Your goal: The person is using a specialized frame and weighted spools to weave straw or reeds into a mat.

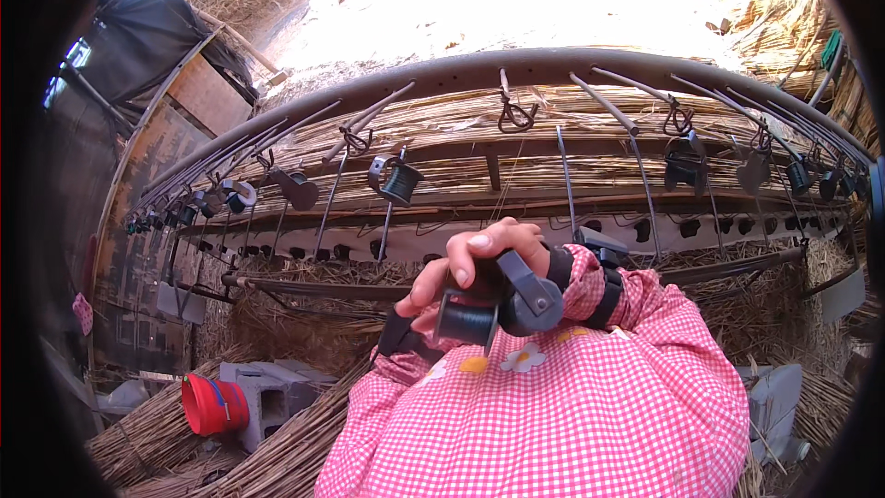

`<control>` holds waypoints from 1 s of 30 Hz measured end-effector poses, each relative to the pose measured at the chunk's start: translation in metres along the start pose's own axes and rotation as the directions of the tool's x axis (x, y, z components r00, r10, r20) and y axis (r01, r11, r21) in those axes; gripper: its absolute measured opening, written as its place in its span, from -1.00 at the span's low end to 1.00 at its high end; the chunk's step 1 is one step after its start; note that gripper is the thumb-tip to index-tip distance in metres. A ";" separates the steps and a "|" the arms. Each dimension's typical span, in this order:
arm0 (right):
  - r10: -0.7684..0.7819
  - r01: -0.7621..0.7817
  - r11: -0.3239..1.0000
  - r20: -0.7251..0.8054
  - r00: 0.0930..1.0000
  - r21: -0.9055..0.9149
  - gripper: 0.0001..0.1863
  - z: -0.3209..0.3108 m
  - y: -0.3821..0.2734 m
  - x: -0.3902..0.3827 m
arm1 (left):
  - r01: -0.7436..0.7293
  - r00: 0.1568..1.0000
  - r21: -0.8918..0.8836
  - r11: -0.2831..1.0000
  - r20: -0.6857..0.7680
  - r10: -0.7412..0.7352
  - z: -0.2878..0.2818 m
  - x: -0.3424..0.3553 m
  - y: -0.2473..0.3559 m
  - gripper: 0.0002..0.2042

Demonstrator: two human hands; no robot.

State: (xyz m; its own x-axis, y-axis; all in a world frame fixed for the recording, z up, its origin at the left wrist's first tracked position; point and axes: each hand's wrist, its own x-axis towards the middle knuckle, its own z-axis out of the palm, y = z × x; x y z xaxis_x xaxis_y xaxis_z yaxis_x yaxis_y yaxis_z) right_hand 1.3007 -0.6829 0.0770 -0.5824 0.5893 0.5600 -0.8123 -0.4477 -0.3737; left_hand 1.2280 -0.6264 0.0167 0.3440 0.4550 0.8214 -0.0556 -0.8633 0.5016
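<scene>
Close in front of my pink checked clothing, my two hands are together at a spool of dark line [467, 319] in a black bracket [530, 293]. My right hand [498, 243] comes in from the right, its fingers curled over the top of the spool. From the left, my left hand [427, 286] closes on the spool's near-left side; part of it is hidden behind the spool. A thin line rises from about the hands toward a hook with a dark loop [516, 116] on the beam.
A long curved pipe beam [442, 72] with several pegs crosses ahead, over a reed mat [544, 111]. Similar spools [400, 183] hang along it. At lower left stand a red bucket [214, 404] and a concrete block [269, 403] beside reed bundles [304, 424].
</scene>
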 end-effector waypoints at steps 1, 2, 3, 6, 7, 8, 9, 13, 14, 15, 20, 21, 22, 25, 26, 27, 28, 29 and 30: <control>0.043 -0.037 0.980 0.027 0.999 -0.194 -0.67 -0.005 0.003 -0.013 | -0.127 0.981 0.209 0.970 0.169 0.092 0.000 0.007 0.002 -0.62; 0.382 -0.342 0.843 0.015 0.924 -0.416 -0.65 0.006 -0.004 0.006 | -0.264 0.928 0.373 0.889 0.348 0.130 0.003 0.010 -0.003 -0.61; 0.397 -0.325 0.847 0.094 0.913 -0.420 -0.61 0.016 0.003 0.011 | -0.412 0.845 0.491 0.768 0.521 0.120 0.004 0.014 -0.009 -0.60; 0.288 -0.292 0.909 -0.057 0.956 -0.296 -0.45 -0.007 -0.012 -0.010 | -0.385 0.901 0.896 0.220 0.417 -0.123 -0.013 0.032 -0.063 -0.64; 0.235 -0.265 0.954 -0.205 0.950 -0.137 -0.40 -0.002 -0.021 -0.014 | -0.323 0.897 0.935 0.149 0.352 -0.266 -0.024 0.030 -0.079 -0.67; 0.121 -0.143 0.989 -0.376 0.919 -0.030 -0.36 -0.012 -0.031 -0.025 | -0.259 0.803 0.911 0.322 0.388 -0.452 -0.025 0.041 -0.070 -0.71; 0.012 -0.060 0.995 -0.524 0.851 -0.075 -0.36 -0.028 -0.047 -0.036 | -0.159 0.663 0.870 0.467 0.444 -0.603 -0.024 0.046 -0.057 -0.75; -0.291 0.311 0.943 -0.742 0.604 -0.117 -0.55 -0.109 -0.112 -0.075 | 0.793 0.319 0.041 0.608 0.822 -0.471 0.004 0.022 -0.079 -0.75; -0.324 0.357 0.924 -0.781 0.535 -0.139 -0.56 -0.134 -0.123 -0.082 | 0.899 0.414 -0.287 0.332 0.803 -0.428 0.011 0.022 -0.095 -0.74; -0.342 0.397 0.905 -0.818 0.463 -0.154 -0.58 -0.155 -0.131 -0.082 | 0.830 0.501 -0.558 -0.018 0.759 -0.415 0.018 0.024 -0.109 -0.69; -0.429 0.584 0.786 -0.859 0.280 -0.202 -0.64 -0.200 -0.137 -0.028 | 0.327 0.716 -0.846 -0.421 0.513 -0.474 0.030 0.026 -0.216 -0.46; -0.462 0.628 0.741 -0.859 0.219 -0.238 -0.66 -0.204 -0.142 -0.032 | 0.333 0.717 -0.837 -0.434 0.523 -0.461 0.039 0.031 -0.213 -0.46; -0.434 0.556 0.801 -0.854 0.288 -0.220 -0.67 -0.207 -0.143 -0.038 | 0.645 0.666 -0.746 0.165 0.444 -0.599 0.043 0.039 -0.199 -0.41; -0.398 -0.112 0.784 -0.632 0.665 -0.611 -0.64 -0.229 -0.138 -0.051 | 0.359 0.911 0.146 0.922 0.161 -0.381 0.045 0.067 -0.156 -0.34; -0.379 -0.152 0.842 -0.767 0.517 -0.518 -0.69 -0.194 -0.128 -0.031 | 0.384 0.910 0.151 0.911 0.105 -0.401 0.042 0.068 -0.151 -0.37; -0.339 -0.170 0.894 -0.873 0.350 -0.415 -0.72 -0.161 -0.118 -0.016 | 0.410 0.905 0.158 0.898 0.050 -0.422 0.038 0.065 -0.147 -0.39; -0.344 -0.171 0.891 -0.871 0.352 -0.421 -0.72 -0.177 -0.122 -0.027 | 0.405 0.908 0.156 0.901 0.048 -0.417 0.042 0.062 -0.149 -0.39; -0.275 -0.261 0.884 -0.884 0.378 -0.387 -0.76 -0.206 -0.129 -0.046 | 0.395 0.914 0.162 0.904 0.032 -0.405 0.046 0.056 -0.157 -0.43; -0.203 -0.351 0.869 -0.897 0.392 -0.350 -0.79 -0.227 -0.134 -0.057 | 0.388 0.918 0.167 0.906 0.016 -0.396 0.048 0.051 -0.166 -0.46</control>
State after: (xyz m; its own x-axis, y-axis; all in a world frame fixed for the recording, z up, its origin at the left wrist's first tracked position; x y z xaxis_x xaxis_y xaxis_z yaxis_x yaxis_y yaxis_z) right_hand 1.4363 -0.5038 -0.0732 -0.0911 0.9253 -0.3680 -0.5118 -0.3605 -0.7798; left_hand 1.2998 -0.4706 -0.0378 0.3530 0.7563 0.5508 0.2397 -0.6422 0.7281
